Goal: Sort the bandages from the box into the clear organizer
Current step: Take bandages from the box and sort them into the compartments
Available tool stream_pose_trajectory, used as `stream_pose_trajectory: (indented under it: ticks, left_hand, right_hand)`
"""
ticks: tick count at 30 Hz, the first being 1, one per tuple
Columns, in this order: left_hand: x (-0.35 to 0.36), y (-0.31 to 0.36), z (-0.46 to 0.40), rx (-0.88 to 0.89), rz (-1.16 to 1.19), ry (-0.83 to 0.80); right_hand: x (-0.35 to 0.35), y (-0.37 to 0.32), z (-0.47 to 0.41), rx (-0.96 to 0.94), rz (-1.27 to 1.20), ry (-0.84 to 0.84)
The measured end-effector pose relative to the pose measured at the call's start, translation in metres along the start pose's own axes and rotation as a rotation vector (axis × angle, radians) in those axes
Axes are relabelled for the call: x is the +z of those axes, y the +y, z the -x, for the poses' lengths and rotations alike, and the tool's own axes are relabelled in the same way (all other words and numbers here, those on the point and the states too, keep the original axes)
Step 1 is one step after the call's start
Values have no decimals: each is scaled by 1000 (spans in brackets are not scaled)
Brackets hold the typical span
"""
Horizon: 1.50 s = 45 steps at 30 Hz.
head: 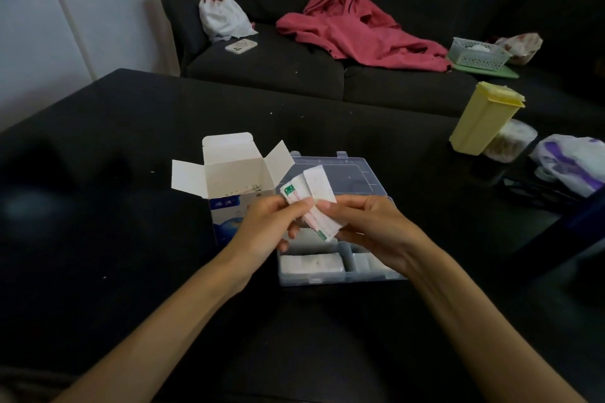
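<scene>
Both hands hold a small fan of wrapped bandages (311, 198) above the clear organizer (340, 275). My left hand (265, 226) pinches the fan from the left, and my right hand (366, 226) pinches it from the right. The organizer lies open on the black table, its lid (353, 173) folded back. White bandages (311, 263) fill its front left compartment, and more lie in the compartment to the right. The white and blue bandage box (229, 180) stands open just left of the organizer, with more bandages showing inside.
A yellow lidded container (484, 118) and a clear jar (509, 141) stand at the table's right side beside a purple and white bag (569, 160). Behind the table is a dark sofa with a red jacket (357, 29), a white bag (222, 16), a phone (241, 45) and a basket (476, 54).
</scene>
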<state>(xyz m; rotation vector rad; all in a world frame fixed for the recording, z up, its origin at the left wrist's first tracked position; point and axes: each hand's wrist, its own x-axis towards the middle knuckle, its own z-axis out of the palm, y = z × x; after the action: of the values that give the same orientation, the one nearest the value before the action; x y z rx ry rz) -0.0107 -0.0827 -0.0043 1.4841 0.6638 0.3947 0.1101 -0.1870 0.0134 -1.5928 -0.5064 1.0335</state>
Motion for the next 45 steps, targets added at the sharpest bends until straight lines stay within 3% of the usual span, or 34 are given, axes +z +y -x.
stream_pose_trajectory:
  ticks: [4, 9, 14, 18, 22, 29, 35, 45]
  left_hand:
    - [-5, -7, 0, 127, -136, 78]
    - [-11, -12, -1, 185, -270, 88]
    - [-10, -14, -1, 160, -281, 122]
    - [-14, -7, 1, 162, -244, 104]
    - [-33, 1, 3, 109, -208, 171]
    - [-57, -2, 7, 47, -258, 191]
    - [-60, -6, 8, 35, -270, 156]
    - [-51, -4, 6, -8, -258, 100]
  right_hand:
    - [3, 3, -2, 4, 39, 56]
    - [13, 7, -5, -39, 274, 79]
    - [19, 13, -6, -237, 600, 191]
    - [19, 12, -7, -354, 603, 233]
    - [6, -2, -12, -413, 646, 176]
    - [-12, 3, -34, -435, 1037, -36]
    - [-12, 11, -39, -425, 1062, -117]
    - [-8, 15, -42, -486, 1017, -114]
